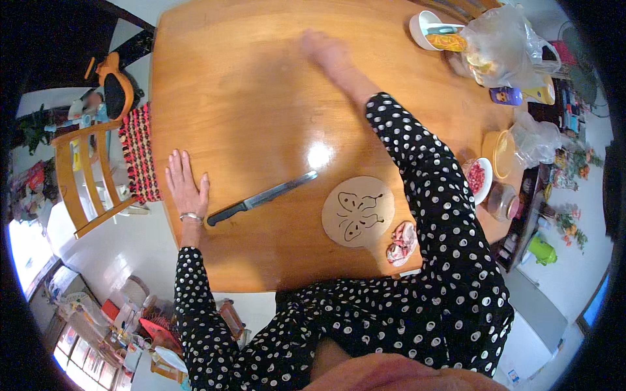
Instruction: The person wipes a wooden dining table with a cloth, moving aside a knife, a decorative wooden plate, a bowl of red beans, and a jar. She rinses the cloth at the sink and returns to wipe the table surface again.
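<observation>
My left hand [186, 186] lies flat near the table's left edge, fingers stretched out and a bracelet at the wrist. Beside it is a long knife [261, 199] with a black handle, its blade slanting up to the right. My right hand [324, 51] reaches over the far part of the wooden table [228, 85]; motion smears its fingers, so I cannot tell whether they hold anything. A round pale board [358, 212] with a dark line pattern lies nearer me. To its right sit pink and white pieces [401, 244], apparently fruit peel.
On the right stand a white bowl of red seeds [478, 179], an orange tub [499, 154] and a glass jar [503, 202]. Farther back are a plastic bag [502, 45], a purple container [506, 96] and a white bowl [424, 26]. A wooden chair [85, 169] stands left.
</observation>
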Action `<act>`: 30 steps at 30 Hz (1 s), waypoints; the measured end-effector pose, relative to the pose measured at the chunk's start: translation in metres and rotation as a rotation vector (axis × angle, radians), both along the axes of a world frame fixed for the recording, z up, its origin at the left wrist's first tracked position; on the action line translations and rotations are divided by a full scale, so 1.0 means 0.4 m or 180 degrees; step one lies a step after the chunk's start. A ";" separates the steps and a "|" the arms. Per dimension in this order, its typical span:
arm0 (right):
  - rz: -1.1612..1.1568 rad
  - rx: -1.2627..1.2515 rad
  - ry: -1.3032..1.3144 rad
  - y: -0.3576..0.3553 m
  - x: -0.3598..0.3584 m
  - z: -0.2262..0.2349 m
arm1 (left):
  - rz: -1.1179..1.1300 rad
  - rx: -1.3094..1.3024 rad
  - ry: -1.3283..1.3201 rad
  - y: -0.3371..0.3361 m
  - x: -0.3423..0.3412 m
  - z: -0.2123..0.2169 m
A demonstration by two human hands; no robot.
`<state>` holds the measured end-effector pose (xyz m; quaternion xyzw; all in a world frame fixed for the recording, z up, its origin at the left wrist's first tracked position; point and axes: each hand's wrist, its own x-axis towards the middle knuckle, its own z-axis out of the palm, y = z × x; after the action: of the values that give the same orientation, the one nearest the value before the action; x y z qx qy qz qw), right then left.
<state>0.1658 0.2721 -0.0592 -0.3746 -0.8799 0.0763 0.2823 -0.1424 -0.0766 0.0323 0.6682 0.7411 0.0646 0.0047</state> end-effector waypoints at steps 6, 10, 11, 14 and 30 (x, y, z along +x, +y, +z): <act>-0.2188 -0.0039 -0.0450 0.046 0.277 0.074 | 0.0255 -0.0230 -0.0120 -0.012 0.005 -0.015; -0.0706 0.0156 -0.0909 -0.073 -0.027 -0.001 | 0.0190 -0.0231 -0.0092 -0.006 0.008 0.001; -0.0282 0.0373 -0.0799 -0.082 -0.052 0.000 | 0.0188 -0.0186 -0.0099 0.000 0.005 0.005; -0.0684 -0.0516 -0.0773 -0.045 0.068 0.041 | 0.0183 -0.0203 -0.0060 0.001 0.004 0.003; -0.1811 -0.0910 0.0479 0.116 0.171 0.065 | 0.0153 -0.0114 -0.0044 -0.001 0.004 0.002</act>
<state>0.2341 0.3185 -0.0330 -0.6346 -0.6970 0.1445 0.3011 -0.1409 -0.0769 0.0332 0.6496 0.7580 0.0560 0.0203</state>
